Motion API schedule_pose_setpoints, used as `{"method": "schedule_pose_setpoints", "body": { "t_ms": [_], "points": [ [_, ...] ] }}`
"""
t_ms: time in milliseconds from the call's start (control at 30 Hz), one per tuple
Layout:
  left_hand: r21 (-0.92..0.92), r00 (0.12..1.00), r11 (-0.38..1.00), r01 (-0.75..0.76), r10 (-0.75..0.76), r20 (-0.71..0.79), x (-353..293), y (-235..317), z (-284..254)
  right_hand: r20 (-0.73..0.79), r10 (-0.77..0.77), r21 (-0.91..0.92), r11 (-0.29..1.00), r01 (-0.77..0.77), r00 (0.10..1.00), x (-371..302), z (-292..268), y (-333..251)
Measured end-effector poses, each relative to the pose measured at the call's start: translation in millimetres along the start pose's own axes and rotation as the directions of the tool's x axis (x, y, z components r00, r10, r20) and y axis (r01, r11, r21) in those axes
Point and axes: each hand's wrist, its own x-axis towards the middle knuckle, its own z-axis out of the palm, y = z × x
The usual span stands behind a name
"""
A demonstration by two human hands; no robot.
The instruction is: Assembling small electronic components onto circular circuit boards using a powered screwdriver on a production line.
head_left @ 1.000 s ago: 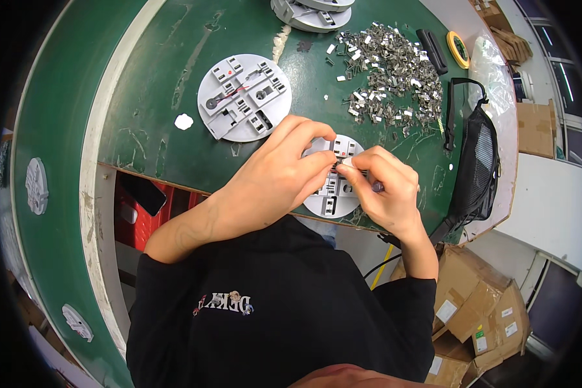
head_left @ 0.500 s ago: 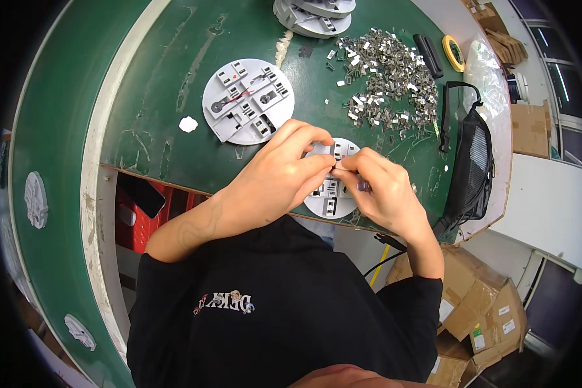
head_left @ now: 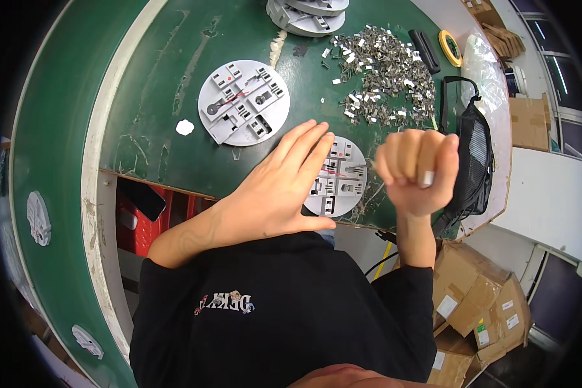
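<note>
Near disc (head_left: 349, 188) partly hidden by left hand (head_left: 288, 178); disc stack (head_left: 309, 21) cut by top edge; palm of right hand (head_left: 418, 169) hidden.

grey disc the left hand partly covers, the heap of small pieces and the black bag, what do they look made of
Grey disc: probably moulded plastic, matt; its blocks and slots look formed in.
Small pieces: likely thin metal, given the silvery glints; their white parts could be plastic.
Black bag: seemingly dull fabric, with visible mesh netting.
</note>
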Motion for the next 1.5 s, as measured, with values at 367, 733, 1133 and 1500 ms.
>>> {"method": "schedule_pose_setpoints", "body": {
  "t_ms": [367, 733, 1133, 1500],
  "points": [
    [0.124, 0.994, 0.99, -0.072, 0.061, 0.09, 0, -3, 2, 0.018, 0.033, -0.069, 0.997, -0.032, 0.999, -3, 8, 34],
    [0.121, 0.994, 0.991, -0.053, 0.041, 0.099, -1, -1, 1, -0.158, -0.067, -0.718, 0.692, -0.068, 0.985, -8, -52, -26],
    [0.175, 0.994, 0.984, -0.03, 0.011, 0.108, 2, 1, 1, -0.219, -0.072, -0.963, 0.177, -0.203, 0.973, -18, -74, -13],
    [0.185, 0.992, 0.982, -0.033, 0.01, 0.123, 3, 3, -1, -0.113, -0.007, -0.987, 0.112, -0.112, 0.994, -29, -73, 5]
  ]
}}
